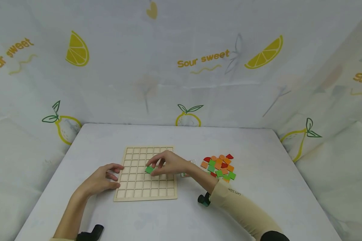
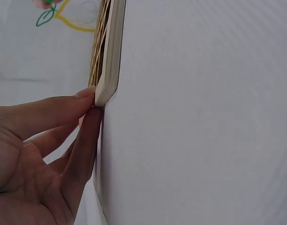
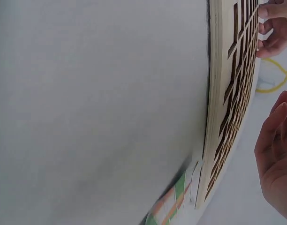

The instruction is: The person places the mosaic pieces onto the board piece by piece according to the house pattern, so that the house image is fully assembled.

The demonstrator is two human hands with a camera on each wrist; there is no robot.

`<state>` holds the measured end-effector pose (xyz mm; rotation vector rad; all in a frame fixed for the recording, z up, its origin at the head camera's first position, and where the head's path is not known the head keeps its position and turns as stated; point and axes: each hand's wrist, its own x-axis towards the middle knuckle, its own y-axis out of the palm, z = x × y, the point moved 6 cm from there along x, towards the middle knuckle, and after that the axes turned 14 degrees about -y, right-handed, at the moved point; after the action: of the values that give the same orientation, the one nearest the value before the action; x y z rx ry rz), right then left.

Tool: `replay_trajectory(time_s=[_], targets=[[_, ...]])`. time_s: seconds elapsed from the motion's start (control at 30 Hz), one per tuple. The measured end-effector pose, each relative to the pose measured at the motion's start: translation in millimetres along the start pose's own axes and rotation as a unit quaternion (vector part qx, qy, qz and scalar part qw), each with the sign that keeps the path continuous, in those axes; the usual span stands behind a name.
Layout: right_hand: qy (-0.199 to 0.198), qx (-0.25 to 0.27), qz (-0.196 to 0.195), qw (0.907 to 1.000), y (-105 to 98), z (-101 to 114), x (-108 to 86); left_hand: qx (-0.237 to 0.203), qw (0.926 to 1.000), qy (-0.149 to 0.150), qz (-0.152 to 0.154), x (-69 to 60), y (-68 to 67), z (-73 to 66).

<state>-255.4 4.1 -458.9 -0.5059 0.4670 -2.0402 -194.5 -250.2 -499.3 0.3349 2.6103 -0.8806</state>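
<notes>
A pale wooden grid board (image 1: 135, 193) lies flat on the white table. Over its middle, my right hand (image 1: 169, 163) holds a green square tile (image 1: 149, 169) between thumb and fingers. Whether the tile touches the board cannot be told. My left hand (image 1: 101, 179) rests its thumb and fingertips against the board's left edge, spread apart along it. In the left wrist view, the thumb (image 2: 54, 112) touches the board's edge near a corner. The right wrist view shows the right hand (image 3: 277, 154) above the board, with the tile hidden.
Right of the board lies a loose cluster of red, orange and green tiles (image 1: 218, 166). A card with coloured marks (image 3: 174, 199) lies beside the board's right edge, partly under the right forearm. A white cloth with lemon prints (image 1: 123, 83) hangs behind the table.
</notes>
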Motion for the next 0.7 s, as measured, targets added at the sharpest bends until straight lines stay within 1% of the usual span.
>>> replay_trajectory(time_s=[0.07,0.27,0.43,0.6,0.7], targets=[[0.003,0.010,0.006,0.9999,8.3,-2.5,7.6,0.000,1.0000,0.001,0.000,0.7,0.1,0.6],[-0.008,0.030,0.019,0.9993,29.3,-6.3,27.7,-0.008,0.9999,0.006,0.007,0.9,-1.5,1.8],[-0.012,0.045,0.027,0.9985,43.2,-7.3,40.6,-0.015,0.9999,0.001,0.005,-0.2,-1.5,4.3],[0.012,0.045,0.033,0.9984,51.7,-11.2,47.8,-0.025,0.9997,-0.003,0.004,0.3,-0.7,5.9],[0.028,0.035,0.042,0.9981,54.6,-12.7,50.2,-0.027,0.9996,-0.001,0.005,0.9,-0.6,6.1]])
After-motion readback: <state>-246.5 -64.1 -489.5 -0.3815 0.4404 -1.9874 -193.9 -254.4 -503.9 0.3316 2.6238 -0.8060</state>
